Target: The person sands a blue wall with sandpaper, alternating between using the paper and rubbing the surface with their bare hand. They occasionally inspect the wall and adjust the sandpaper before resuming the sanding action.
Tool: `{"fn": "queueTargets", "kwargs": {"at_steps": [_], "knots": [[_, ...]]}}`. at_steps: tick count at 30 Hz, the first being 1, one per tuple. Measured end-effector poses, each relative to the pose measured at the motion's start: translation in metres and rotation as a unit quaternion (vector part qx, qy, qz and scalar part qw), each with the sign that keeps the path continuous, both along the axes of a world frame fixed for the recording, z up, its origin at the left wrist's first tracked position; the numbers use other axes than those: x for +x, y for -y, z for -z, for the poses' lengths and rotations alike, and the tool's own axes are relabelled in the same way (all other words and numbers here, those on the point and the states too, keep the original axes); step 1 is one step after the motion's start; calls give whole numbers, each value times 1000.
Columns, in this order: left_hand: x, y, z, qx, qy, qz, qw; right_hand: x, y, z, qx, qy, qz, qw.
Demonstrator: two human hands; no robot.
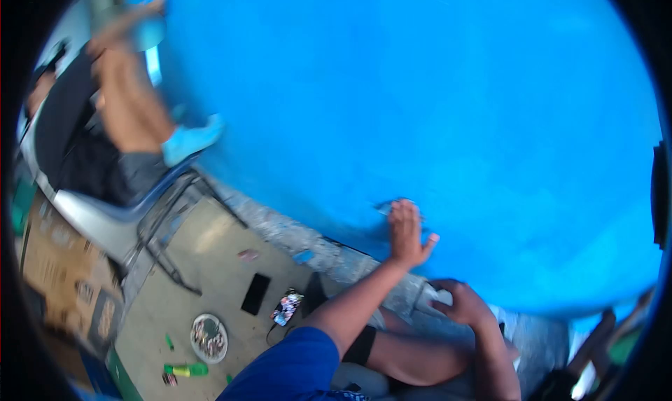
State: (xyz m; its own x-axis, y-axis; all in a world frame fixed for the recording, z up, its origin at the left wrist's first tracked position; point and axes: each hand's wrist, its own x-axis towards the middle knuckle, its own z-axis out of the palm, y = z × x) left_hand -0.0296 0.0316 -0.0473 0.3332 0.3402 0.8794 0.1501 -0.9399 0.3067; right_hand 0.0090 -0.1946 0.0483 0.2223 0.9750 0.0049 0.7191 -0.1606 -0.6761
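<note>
My left hand [408, 234] lies against a large bright blue surface [420, 107], fingers straight and close together, thumb out to the side. Under its fingertips shows a small dark and pale piece [384, 207], mostly covered by the hand. Lower and to the right, over my leg, my right hand [462, 304] is curled, fingers and thumb bent toward each other. A whitish patch [442, 298] shows between its thumb and fingers; I cannot tell what it is.
On the left, a person [133, 100] sits on a chair [105, 222], a foot near the blue surface. Cardboard boxes [59, 268] stand behind. On the floor are a black phone [256, 294], a lit phone [287, 307], a white bowl [222, 353] and a green lighter [186, 369].
</note>
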Motion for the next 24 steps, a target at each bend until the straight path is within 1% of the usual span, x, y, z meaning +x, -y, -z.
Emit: {"fn": "queueTargets", "kwargs": {"at_steps": [1, 2, 3, 4, 5, 6, 7, 9, 10, 12, 13, 15, 16, 17, 19, 20, 21, 22, 23, 24], "knots": [[-3, 1, -5, -16, 11, 27, 999, -7, 3, -17, 29, -10, 10, 999], [-3, 0, -8, -25, 9, 18, 999, -11, 5, -36, 45, -32, 13, 998], [-5, -5, -4, 19, 2, 6, 1000, -16, 8, -48, 63, -61, 29, 996], [-7, -7, -3, 35, -9, -3, 999, -15, 12, -42, 110, -58, 34, 992], [-6, -12, 1, 27, 1, 6, 1000, -8, 15, -29, 111, -53, 33, 992], [-7, -13, 0, 29, 2, 11, 1000, -4, 18, -19, 73, -49, 57, 994], [-9, -9, -10, 23, -5, 11, 1000, 1, 22, -8, 37, -50, 74, 995], [-9, -15, -12, 56, -22, 15, 998, 7, 29, 23, -12, 39, 128, 991], [-8, -14, -13, 56, -25, 17, 998, 7, 32, 38, -16, 28, 157, 987], [-9, -22, -15, 78, -25, 0, 997, 15, 26, 54, -116, 62, 116, 984], [-13, -24, -14, 83, -34, 2, 996, 17, 27, 58, -113, 53, 117, 985], [-15, -29, -14, 93, -41, 0, 995, 26, 24, 61, -92, -28, 80, 992], [-9, -26, -14, 95, -42, -3, 995, 27, 25, 60, -89, -58, 90, 990], [-8, -26, -13, 113, -42, -3, 993, 28, 27, 59, -89, -61, 77, 991], [-17, -38, -12, 163, -38, -20, 986, 25, 24, 65, -124, 18, 83, 989], [-12, -44, -14, 194, -29, -27, 980, 25, 21, 63, -153, 8, 72, 986], [-14, -38, -31, 139, -25, -30, 990, 22, 19, 57, -179, 0, 57, 982], [-16, -29, -51, 86, -17, -28, 996, 17, 19, 54, -158, -16, 51, 986], [-17, -31, -66, 64, -9, -36, 997, 14, 19, 54, -137, -33, 53, 989], [-18, -29, -75, 40, 5, -37, 999, 13, 19, 56, -137, -44, 31, 989]]}}
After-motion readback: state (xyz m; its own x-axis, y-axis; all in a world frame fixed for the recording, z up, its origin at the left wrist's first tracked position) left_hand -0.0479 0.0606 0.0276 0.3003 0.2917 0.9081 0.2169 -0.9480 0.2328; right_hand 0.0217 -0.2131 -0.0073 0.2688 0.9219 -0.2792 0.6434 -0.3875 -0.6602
